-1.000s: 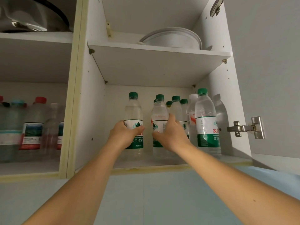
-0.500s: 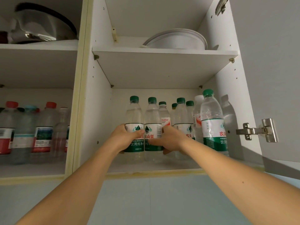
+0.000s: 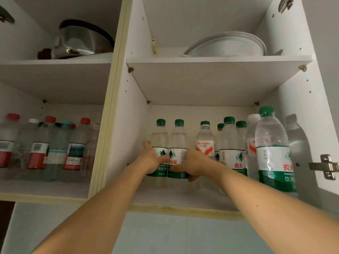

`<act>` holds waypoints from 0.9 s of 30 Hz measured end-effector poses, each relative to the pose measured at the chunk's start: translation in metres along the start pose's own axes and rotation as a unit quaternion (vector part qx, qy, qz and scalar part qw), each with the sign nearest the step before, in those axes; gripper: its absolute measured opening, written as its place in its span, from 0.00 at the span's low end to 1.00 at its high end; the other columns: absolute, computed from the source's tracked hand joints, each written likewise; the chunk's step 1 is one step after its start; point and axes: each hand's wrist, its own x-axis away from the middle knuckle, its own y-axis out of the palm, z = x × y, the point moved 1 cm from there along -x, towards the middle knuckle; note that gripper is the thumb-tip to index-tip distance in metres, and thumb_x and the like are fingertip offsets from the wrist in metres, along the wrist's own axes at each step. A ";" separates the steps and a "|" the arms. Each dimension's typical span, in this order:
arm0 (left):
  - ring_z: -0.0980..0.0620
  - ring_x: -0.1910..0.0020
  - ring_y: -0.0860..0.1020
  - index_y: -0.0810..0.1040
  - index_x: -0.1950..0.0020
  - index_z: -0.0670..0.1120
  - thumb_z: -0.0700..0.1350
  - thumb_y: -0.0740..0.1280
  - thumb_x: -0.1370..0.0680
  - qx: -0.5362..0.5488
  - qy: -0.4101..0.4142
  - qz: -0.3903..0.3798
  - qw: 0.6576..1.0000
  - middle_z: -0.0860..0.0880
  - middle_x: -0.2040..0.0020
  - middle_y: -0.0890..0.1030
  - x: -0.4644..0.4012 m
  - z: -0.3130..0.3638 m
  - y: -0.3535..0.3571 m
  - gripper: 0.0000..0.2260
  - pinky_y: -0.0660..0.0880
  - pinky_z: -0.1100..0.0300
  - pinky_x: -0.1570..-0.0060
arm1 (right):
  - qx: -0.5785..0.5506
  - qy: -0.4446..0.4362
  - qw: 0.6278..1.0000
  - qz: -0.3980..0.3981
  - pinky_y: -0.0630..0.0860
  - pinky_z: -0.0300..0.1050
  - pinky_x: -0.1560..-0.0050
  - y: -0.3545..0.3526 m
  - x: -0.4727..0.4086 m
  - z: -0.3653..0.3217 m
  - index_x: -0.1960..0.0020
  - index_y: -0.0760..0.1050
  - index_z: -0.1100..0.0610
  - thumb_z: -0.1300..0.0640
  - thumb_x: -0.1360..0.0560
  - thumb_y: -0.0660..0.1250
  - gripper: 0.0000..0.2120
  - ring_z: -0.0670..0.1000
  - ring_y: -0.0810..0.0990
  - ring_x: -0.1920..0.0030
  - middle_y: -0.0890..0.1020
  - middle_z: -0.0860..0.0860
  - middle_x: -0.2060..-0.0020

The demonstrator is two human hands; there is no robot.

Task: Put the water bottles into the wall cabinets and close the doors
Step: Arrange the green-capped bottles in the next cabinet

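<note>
Two hands (image 3: 153, 159), one stack of plates (image 3: 227, 45)

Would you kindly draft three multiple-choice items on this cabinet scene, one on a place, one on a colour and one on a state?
1. Where does the stack of white plates sit?
A. On the upper shelf of the right cabinet
B. Beside the bottles on the lower shelf
C. In the left cabinet

2. What colour are the caps of the two bottles being held?
A. Red
B. Green
C. White

3. How do the hands stand?
A. Both hang idle
B. Only the right one touches a bottle
C. Each grips a bottle

Key: 1 A, the plates lie above the shelf board. 2 B, the left-hand bottle and the right-hand bottle both have green caps. 3 C, the left hand wraps the first bottle and the right hand wraps the second, both upright on the lower shelf.
</note>
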 end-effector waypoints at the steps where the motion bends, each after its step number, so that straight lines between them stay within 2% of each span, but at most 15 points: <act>1: 0.45 0.49 0.80 0.50 0.24 0.46 0.48 0.74 0.23 -0.009 -0.001 0.001 1.000 0.44 0.42 0.75 -0.003 -0.001 0.000 0.38 0.78 0.53 0.58 | 0.006 0.004 1.000 -0.005 0.83 0.41 0.69 0.002 -0.004 -0.002 0.46 0.71 0.54 0.48 0.23 0.73 0.15 0.54 0.86 0.59 0.80 0.54 0.57; 4: 0.44 0.48 0.79 0.55 0.25 0.43 0.47 0.74 0.22 -0.043 -0.003 -0.004 0.999 0.45 0.43 0.76 -0.012 -0.001 -0.002 0.35 0.78 0.51 0.53 | 0.004 0.025 0.999 -0.031 0.85 0.47 0.64 0.005 -0.018 -0.006 0.37 0.72 0.57 0.50 0.23 0.73 0.20 0.57 0.86 0.56 0.79 0.55 0.56; 7: 0.44 0.45 0.81 0.72 0.31 0.41 0.48 0.72 0.21 -0.156 -0.011 -0.024 0.987 0.43 0.41 0.81 -0.017 -0.002 -0.008 0.21 0.79 0.51 0.45 | -0.005 0.045 0.997 -0.054 0.86 0.52 0.61 0.007 -0.033 -0.011 0.33 0.70 0.57 0.53 0.24 0.75 0.24 0.60 0.86 0.54 0.80 0.58 0.53; 8: 0.44 0.47 0.81 0.75 0.34 0.41 0.48 0.71 0.20 -0.205 -0.014 -0.025 0.978 0.42 0.42 0.82 -0.016 -0.003 -0.007 0.18 0.79 0.53 0.47 | -0.006 0.050 0.997 -0.058 0.86 0.53 0.60 0.008 -0.038 -0.012 0.32 0.70 0.57 0.54 0.24 0.75 0.24 0.61 0.86 0.53 0.80 0.60 0.51; 11: 0.49 0.57 0.79 0.78 0.37 0.44 0.48 0.71 0.20 -0.298 0.001 0.007 0.954 0.44 0.46 0.82 -0.014 -0.004 -0.003 0.14 0.74 0.61 0.65 | 0.000 0.049 0.997 -0.052 0.86 0.57 0.54 0.015 -0.050 -0.014 0.31 0.70 0.58 0.56 0.24 0.74 0.25 0.62 0.85 0.50 0.80 0.61 0.47; 12: 0.48 0.56 0.79 0.79 0.37 0.44 0.48 0.71 0.21 -0.320 0.009 0.015 0.947 0.44 0.46 0.82 -0.014 -0.004 -0.001 0.14 0.74 0.62 0.65 | 0.000 0.047 0.998 -0.047 0.85 0.57 0.52 0.018 -0.054 -0.014 0.31 0.70 0.58 0.55 0.24 0.74 0.24 0.62 0.85 0.50 0.79 0.61 0.48; 14: 0.48 0.52 0.81 0.79 0.37 0.44 0.47 0.72 0.21 -0.363 0.020 0.014 0.931 0.43 0.43 0.82 -0.014 -0.002 -0.001 0.15 0.77 0.59 0.59 | 0.000 0.042 0.998 -0.038 0.85 0.56 0.51 0.023 -0.058 -0.011 0.32 0.71 0.58 0.54 0.23 0.74 0.23 0.61 0.85 0.50 0.79 0.60 0.48; 16: 0.48 0.53 0.79 0.77 0.36 0.44 0.47 0.75 0.23 -0.385 0.033 0.027 0.922 0.43 0.44 0.82 -0.013 -0.001 -0.003 0.18 0.77 0.57 0.56 | -0.002 0.034 0.999 -0.027 0.85 0.54 0.51 0.028 -0.058 -0.008 0.32 0.71 0.58 0.53 0.22 0.72 0.22 0.60 0.84 0.50 0.79 0.59 0.49; 18: 0.45 0.50 0.80 0.71 0.32 0.43 0.45 0.76 0.25 -0.412 0.078 0.063 0.905 0.43 0.45 0.79 -0.011 0.000 -0.006 0.25 0.79 0.52 0.51 | -0.008 0.030 0.999 -0.023 0.85 0.54 0.51 0.031 -0.054 -0.008 0.30 0.70 0.59 0.53 0.22 0.72 0.24 0.60 0.84 0.50 0.78 0.59 0.48; 21: 0.39 0.41 0.77 0.57 0.23 0.46 0.41 0.76 0.27 -0.489 0.159 0.099 0.852 0.40 0.37 0.75 -0.014 0.003 -0.010 0.39 0.78 0.46 0.46 | -0.038 0.056 0.997 -0.028 0.82 0.56 0.42 0.035 -0.053 -0.009 0.23 0.56 0.63 0.54 0.23 0.73 0.37 0.62 0.83 0.44 0.76 0.62 0.38; 23: 0.37 0.33 0.69 0.53 0.21 0.47 0.45 0.79 0.29 -0.552 0.172 0.098 0.810 0.39 0.31 0.68 -0.018 0.006 -0.010 0.46 0.76 0.45 0.40 | -0.064 0.057 0.996 -0.024 0.76 0.58 0.34 0.036 -0.047 -0.011 0.21 0.49 0.64 0.55 0.23 0.73 0.43 0.63 0.79 0.37 0.73 0.63 0.32; 25: 0.37 0.29 0.63 0.51 0.20 0.47 0.54 0.80 0.31 -0.622 0.171 0.092 0.758 0.37 0.26 0.61 -0.024 0.009 -0.009 0.50 0.70 0.45 0.34 | -0.065 0.046 0.997 0.020 0.78 0.58 0.37 0.031 -0.053 -0.008 0.21 0.50 0.66 0.58 0.26 0.76 0.45 0.64 0.79 0.37 0.74 0.65 0.33; 26: 0.37 0.28 0.62 0.51 0.19 0.47 0.58 0.79 0.32 -0.651 0.168 0.090 0.734 0.36 0.25 0.60 -0.027 0.010 -0.008 0.52 0.66 0.44 0.32 | -0.040 0.026 0.999 0.003 0.80 0.58 0.42 0.032 -0.054 -0.007 0.21 0.51 0.66 0.56 0.24 0.75 0.44 0.64 0.80 0.40 0.75 0.65 0.34; 27: 0.38 0.27 0.62 0.50 0.19 0.47 0.62 0.78 0.33 -0.671 0.163 0.092 0.717 0.37 0.25 0.60 -0.031 0.011 -0.007 0.53 0.63 0.44 0.31 | 0.000 -0.001 1.000 -0.028 0.81 0.57 0.49 0.033 -0.053 -0.009 0.21 0.55 0.65 0.49 0.21 0.70 0.38 0.63 0.81 0.45 0.77 0.65 0.37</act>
